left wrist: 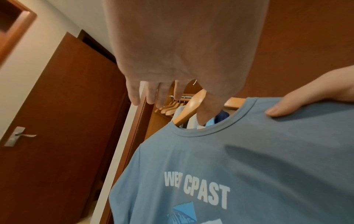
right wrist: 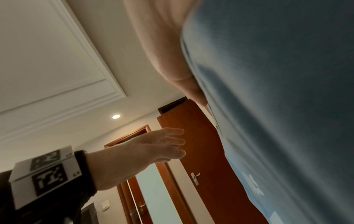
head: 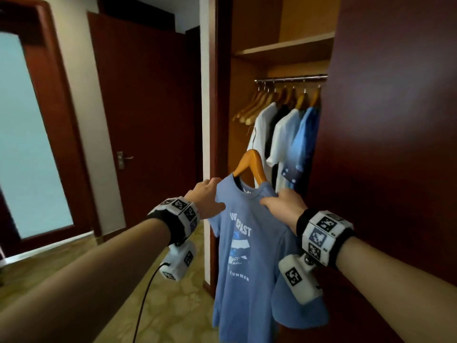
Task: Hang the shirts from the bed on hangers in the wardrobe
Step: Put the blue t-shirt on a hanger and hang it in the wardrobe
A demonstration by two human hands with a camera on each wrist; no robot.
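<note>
Head view, right hand [head: 284, 204] pinching blue shirt [head: 249, 243] shoulder, hanger [head: 251, 163] above grip

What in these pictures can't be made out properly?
- Right hand: its fingers, head view, hidden behind the blue shirt.
- Hanger ends: inside the shirt.
- Shirt's chest print: broken by folds.
- Rail right end: behind the wardrobe door.

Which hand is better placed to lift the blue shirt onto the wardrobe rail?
Probably the right hand: it grips the blue shirt at the hanger shoulder, nearest the rail. The left hand is open beside the other shoulder.
</note>
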